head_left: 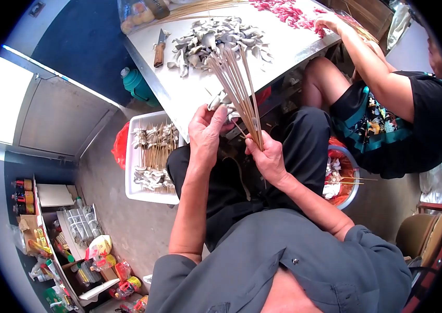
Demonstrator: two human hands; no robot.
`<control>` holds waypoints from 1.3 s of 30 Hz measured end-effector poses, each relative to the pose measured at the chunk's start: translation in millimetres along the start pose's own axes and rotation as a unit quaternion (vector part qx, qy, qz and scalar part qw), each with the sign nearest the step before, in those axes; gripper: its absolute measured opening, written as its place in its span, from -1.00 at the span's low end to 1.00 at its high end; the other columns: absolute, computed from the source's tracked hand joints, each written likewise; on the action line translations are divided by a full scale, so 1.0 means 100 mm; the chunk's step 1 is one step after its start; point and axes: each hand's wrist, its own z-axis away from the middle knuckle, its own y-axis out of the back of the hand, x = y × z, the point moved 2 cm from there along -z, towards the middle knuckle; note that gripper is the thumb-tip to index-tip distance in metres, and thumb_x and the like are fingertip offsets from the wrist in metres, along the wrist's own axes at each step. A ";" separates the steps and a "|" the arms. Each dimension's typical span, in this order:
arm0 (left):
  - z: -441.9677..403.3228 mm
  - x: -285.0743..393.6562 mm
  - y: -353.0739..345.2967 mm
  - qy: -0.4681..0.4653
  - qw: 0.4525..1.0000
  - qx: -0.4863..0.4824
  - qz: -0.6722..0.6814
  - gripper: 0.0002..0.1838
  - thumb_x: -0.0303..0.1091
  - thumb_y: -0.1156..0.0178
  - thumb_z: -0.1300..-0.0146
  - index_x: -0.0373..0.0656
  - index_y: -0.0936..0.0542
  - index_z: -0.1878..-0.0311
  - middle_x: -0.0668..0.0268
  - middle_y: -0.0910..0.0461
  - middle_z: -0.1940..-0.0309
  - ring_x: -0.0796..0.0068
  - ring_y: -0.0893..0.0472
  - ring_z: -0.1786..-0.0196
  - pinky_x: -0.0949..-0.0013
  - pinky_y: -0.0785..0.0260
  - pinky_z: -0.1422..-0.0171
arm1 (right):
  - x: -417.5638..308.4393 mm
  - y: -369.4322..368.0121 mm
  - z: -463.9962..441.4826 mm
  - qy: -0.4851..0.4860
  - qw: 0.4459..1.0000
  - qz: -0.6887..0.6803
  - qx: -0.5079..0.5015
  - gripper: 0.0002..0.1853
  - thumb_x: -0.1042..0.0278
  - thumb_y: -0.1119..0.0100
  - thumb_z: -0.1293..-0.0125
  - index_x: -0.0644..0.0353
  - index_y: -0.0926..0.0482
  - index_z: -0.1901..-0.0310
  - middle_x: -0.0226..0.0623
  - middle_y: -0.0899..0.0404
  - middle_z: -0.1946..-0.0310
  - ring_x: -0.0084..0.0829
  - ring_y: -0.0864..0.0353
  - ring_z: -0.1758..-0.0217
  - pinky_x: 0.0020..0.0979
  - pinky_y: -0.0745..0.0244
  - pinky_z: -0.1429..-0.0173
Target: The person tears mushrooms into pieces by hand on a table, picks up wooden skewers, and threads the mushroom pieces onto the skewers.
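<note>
My left hand [205,133] is closed around grey-white oyster mushroom pieces [218,100], just past the near edge of the table. A thin stick runs from these pieces toward my other hand. In my right hand [267,157] is a fanned bundle of bamboo skewers [237,88], gripped near its lower end and pointing up over the tabletop. Behind the bundle lies a loose heap of oyster mushrooms [208,39] on the white table [179,99]. How the mushroom pieces sit on the stick is partly hidden by my fingers.
A knife [159,49] lies left of the heap. Filled skewers [155,154] rest in a white tray [150,197] on the floor. At right, another person's hand [328,22] touches pink-red pieces [288,14]. A tub [354,180] stands by my leg; a teal jug [136,83] beside the table.
</note>
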 end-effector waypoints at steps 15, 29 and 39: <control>-0.16 0.22 0.58 -0.030 0.986 0.081 0.141 -0.71 -0.43 -0.12 -0.36 -0.34 -0.45 -0.09 0.06 -0.64 0.12 0.21 -0.70 0.17 0.19 -0.65 0.14 | 0.33 0.06 0.22 -0.165 0.978 -0.103 -0.071 -0.76 0.19 -0.14 -0.44 0.21 -0.58 0.21 -0.56 -0.48 0.59 -0.79 -0.26 0.61 -0.63 -0.16 0.52; -0.19 0.03 0.39 -0.003 0.987 0.135 0.082 -0.85 -0.44 -0.20 -0.31 -0.23 -0.52 0.09 0.22 -0.66 0.24 0.41 -0.69 0.28 0.32 -0.66 0.34 | 0.23 0.13 0.16 -0.078 0.995 -0.049 -0.027 -0.82 0.36 -0.29 -0.33 0.30 -0.62 0.16 -0.53 -0.53 0.45 -0.70 -0.45 0.35 -0.58 -0.42 0.21; -0.40 0.10 0.25 0.011 0.999 0.041 -0.014 -0.74 -0.22 -0.19 -0.39 -0.28 -0.53 0.16 0.27 -0.61 0.32 0.52 -0.65 0.36 0.42 -0.58 0.33 | 0.18 0.11 0.08 -0.130 0.973 -0.175 -0.070 -0.87 0.47 -0.34 -0.25 0.31 -0.63 0.21 -0.47 -0.61 0.43 -0.67 -0.54 0.43 -0.60 -0.45 0.30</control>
